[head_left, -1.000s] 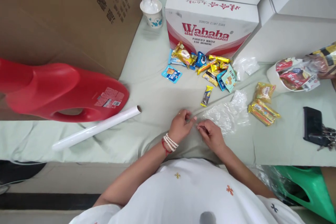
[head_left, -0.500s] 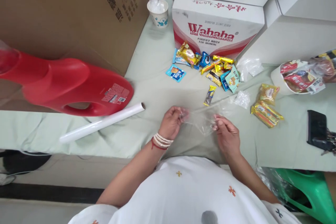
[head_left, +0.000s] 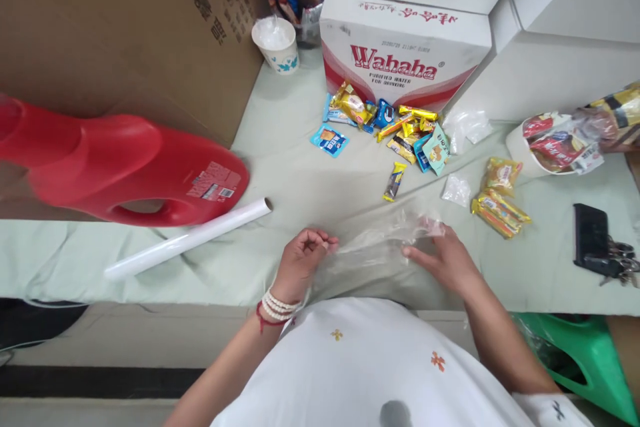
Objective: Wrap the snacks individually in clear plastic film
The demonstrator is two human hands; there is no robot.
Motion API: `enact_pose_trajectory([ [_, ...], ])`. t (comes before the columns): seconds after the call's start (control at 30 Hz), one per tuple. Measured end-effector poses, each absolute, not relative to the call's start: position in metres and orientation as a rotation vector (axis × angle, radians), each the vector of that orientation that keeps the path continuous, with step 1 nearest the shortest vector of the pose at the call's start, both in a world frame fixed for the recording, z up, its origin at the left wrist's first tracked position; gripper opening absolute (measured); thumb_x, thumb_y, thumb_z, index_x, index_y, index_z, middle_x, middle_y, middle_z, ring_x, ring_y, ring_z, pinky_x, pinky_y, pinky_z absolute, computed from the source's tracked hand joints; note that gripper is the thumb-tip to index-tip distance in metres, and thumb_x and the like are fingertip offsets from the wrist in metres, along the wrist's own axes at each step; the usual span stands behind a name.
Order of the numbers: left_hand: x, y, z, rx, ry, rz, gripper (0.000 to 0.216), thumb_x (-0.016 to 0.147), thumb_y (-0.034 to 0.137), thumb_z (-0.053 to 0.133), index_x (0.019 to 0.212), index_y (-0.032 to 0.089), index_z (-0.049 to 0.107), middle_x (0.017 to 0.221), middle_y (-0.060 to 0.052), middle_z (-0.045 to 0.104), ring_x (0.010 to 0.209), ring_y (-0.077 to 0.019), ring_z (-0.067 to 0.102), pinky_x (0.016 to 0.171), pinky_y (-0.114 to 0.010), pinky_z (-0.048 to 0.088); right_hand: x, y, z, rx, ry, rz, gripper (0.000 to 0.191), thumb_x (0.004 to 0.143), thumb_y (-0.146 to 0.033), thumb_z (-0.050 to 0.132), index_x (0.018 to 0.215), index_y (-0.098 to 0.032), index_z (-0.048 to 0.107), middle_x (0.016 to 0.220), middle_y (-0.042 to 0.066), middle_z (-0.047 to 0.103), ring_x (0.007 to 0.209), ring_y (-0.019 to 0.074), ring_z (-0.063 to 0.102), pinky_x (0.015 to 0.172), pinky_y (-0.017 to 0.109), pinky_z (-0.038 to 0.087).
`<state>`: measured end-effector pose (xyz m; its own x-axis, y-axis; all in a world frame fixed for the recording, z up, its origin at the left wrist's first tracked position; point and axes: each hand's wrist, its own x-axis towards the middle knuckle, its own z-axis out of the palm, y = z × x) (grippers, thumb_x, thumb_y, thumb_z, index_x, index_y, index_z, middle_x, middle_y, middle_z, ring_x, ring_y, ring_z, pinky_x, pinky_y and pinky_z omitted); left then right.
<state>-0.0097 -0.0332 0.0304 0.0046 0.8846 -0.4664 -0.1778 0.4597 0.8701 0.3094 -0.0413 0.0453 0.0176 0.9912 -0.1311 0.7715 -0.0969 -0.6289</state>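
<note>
A clear plastic bag (head_left: 373, 243) stretches between my two hands, just above the cloth. My left hand (head_left: 303, 257) pinches its left end, fingertips together; a beaded bracelet is on that wrist. At the other end, my right hand (head_left: 443, 250) has its thumb spread away from its fingers, and the film lies against the fingertips. Whether those fingers are inside the bag or behind it, I cannot tell. Beyond the bag lie a small yellow-and-dark snack packet (head_left: 395, 181), a blue snack packet (head_left: 329, 140) and a pile of wrapped snacks (head_left: 403, 127).
A red jug (head_left: 135, 167) and a white roll (head_left: 190, 240) lie left. A Wahaba-style printed carton, reading Wahaha (head_left: 400, 57), stands behind. Nearby are a paper cup (head_left: 285, 60), a white snack tub (head_left: 523, 150), yellow packets (head_left: 500, 213), a black phone-like item (head_left: 590, 233) and keys (head_left: 623, 260).
My left hand has moved left and slightly nearer my body. My right hand has shifted right, its thumb parting from the fingers. The bag is now drawn out longer between them.
</note>
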Motion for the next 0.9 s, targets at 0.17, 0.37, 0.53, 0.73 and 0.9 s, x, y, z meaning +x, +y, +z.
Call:
enact_pose_trajectory([
  [0.17,-0.003,-0.041,0.054,1.341,1.662,1.043,0.018,0.079,0.026,0.067,0.095,0.023,0.058,0.108,-0.008,0.058,0.113,-0.0268,0.060,0.101,-0.048,0.051,0.268,0.002,0.026,-1.939,-1.707,0.727,0.030,0.092,-0.039,0.055,0.106,-0.019,0.073,0.092,0.010,0.076,0.081,0.0238,0.069,0.077,0.034,0.051],
  [0.37,0.053,-0.034,0.076,1.813,1.345,0.797,0.060,0.077,0.052,0.077,0.124,0.021,0.056,0.126,-0.017,0.061,0.118,-0.0342,0.059,0.103,-0.050,0.048,0.222,0.006,0.039,-1.804,-1.840,0.613,0.023,0.089,-0.031,0.052,0.096,-0.020,0.072,0.091,0.009,0.073,0.077,0.0224,0.065,0.074,0.032,0.049],
  [0.53,0.075,-0.008,0.039,1.317,1.173,0.777,0.033,0.085,0.053,0.068,0.092,0.021,0.061,0.097,-0.008,0.070,0.093,-0.0231,0.066,0.089,-0.039,0.053,0.235,0.010,0.046,-1.724,-1.625,0.900,0.022,0.085,-0.039,0.056,0.082,-0.021,0.069,0.077,0.005,0.069,0.072,0.0206,0.062,0.068,0.030,0.048],
  [0.73,0.026,0.016,0.031,0.727,1.308,0.944,0.044,0.079,0.059,0.071,0.085,0.022,0.048,0.084,-0.002,0.067,0.081,-0.0191,0.069,0.078,-0.036,0.056,0.282,-0.002,0.037,-1.787,-1.101,1.225,0.034,0.076,-0.051,0.070,0.083,-0.018,0.071,0.065,0.001,0.064,0.056,0.0165,0.054,0.054,0.027,0.041],
  [0.9,0.048,-0.002,0.064,1.501,1.242,0.872,0.039,0.083,0.058,0.070,0.093,0.023,0.058,0.100,-0.007,0.063,0.095,-0.0233,0.062,0.085,-0.037,0.053,0.267,-0.001,0.033,-1.879,-1.239,0.959,0.029,0.080,-0.048,0.063,0.082,-0.019,0.068,0.072,0.004,0.069,0.065,0.0193,0.060,0.063,0.029,0.046],
])
